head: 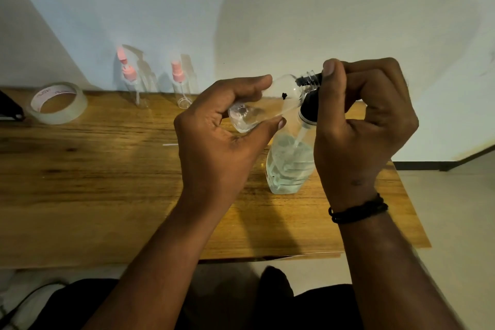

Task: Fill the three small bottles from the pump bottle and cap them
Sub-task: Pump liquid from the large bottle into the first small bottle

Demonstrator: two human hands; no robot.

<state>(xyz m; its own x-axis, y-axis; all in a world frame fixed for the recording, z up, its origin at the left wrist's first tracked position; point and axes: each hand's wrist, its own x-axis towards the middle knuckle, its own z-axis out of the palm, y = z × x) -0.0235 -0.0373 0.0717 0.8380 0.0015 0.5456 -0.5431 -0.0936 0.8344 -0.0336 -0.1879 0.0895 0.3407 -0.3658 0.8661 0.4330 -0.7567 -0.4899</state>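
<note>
My left hand holds a small clear bottle tilted almost flat, its open threaded neck pointing right at the black pump nozzle. A little liquid lies in its base. My right hand is closed over the black pump head of the pump bottle, which stands on the table with pale liquid inside. Two other small clear bottles with pink spray caps stand by the wall, one on the left and one to its right.
A roll of clear tape lies at the back left of the wooden table. A dark object sits at the left edge. The table's right edge runs close beside the pump bottle.
</note>
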